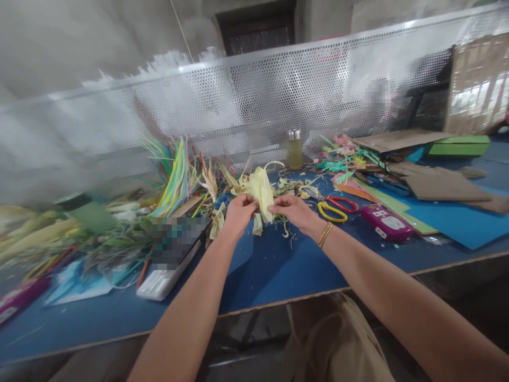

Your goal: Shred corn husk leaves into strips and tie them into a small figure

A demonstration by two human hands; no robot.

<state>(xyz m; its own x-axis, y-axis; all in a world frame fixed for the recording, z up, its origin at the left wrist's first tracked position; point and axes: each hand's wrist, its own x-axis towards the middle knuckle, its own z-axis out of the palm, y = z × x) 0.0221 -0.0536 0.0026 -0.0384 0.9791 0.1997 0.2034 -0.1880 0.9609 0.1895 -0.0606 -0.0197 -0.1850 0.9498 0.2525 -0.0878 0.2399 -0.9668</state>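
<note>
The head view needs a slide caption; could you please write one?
Left hand and right hand hold a pale yellow husk over a cluttered blue table.

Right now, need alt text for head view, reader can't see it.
Left hand and right hand pinch a pale yellow husk above a cluttered blue table. Scissors and a purple object lie to the right; coloured strips stand to the left.

left hand (239, 213): pinching; right hand (296, 213): pinching, near it; forearms (199, 284): bare, stretched forward, converging
</note>
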